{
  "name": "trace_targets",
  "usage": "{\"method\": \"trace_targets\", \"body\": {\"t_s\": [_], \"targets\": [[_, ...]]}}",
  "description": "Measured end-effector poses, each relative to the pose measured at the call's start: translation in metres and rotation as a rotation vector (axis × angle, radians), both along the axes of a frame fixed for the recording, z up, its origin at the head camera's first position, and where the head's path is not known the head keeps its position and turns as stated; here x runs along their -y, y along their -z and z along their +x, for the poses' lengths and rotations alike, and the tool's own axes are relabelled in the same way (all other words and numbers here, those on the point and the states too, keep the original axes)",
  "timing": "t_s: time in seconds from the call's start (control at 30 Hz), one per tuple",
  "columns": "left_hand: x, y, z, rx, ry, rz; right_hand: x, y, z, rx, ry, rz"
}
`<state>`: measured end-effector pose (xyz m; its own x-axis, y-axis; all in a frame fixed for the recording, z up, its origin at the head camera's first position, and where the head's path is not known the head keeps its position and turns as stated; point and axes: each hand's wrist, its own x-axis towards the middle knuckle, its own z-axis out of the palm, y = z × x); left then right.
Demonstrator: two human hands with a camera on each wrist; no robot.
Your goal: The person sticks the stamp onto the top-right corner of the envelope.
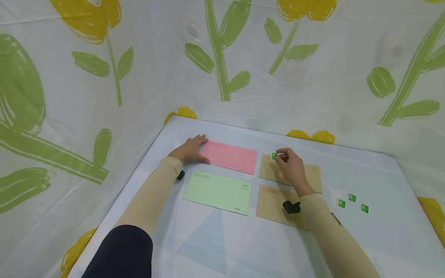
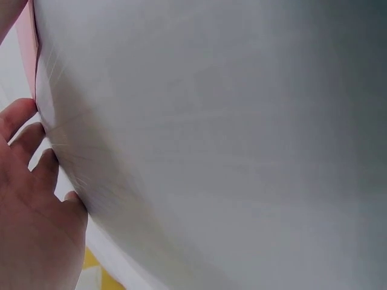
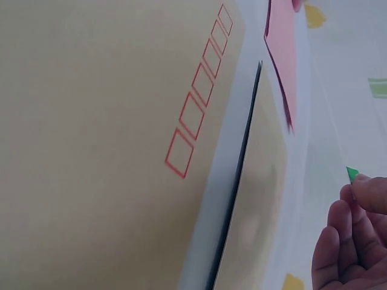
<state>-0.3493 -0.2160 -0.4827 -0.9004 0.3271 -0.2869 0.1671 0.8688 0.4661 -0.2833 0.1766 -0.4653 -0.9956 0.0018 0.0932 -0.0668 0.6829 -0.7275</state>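
Note:
In the head view my right hand [image 1: 291,166] is over the far brown envelope [image 1: 311,175], pinching a small green sticker [image 1: 274,155] between thumb and fingers. The right wrist view shows a green corner of the sticker [image 3: 352,173] sticking out past the thumb. My left hand [image 1: 191,150] rests at the left edge of the pink envelope [image 1: 231,156], its fingers spread and the thumb at the near corner. In the left wrist view the left fingers [image 2: 45,169] are extended on the table, with a strip of pink envelope [image 2: 27,54] above them.
A light green envelope [image 1: 217,193] with a printed stamp square lies nearer, below the pink one. Another brown envelope [image 1: 274,204] lies partly under the right forearm. Several green stickers, one of them a loose sticker [image 1: 352,197], lie at the right. A flower-patterned curtain [image 1: 260,88] hangs behind the table.

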Motion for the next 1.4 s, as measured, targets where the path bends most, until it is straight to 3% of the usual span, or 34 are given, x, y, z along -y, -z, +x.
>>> {"method": "trace_targets", "body": {"t_s": [1.4], "targets": [[0.003, 0.006, -0.005, -0.023, 0.018, -0.02, 0.056, 0.008, -0.019, 0.047, -0.043, -0.047]]}}
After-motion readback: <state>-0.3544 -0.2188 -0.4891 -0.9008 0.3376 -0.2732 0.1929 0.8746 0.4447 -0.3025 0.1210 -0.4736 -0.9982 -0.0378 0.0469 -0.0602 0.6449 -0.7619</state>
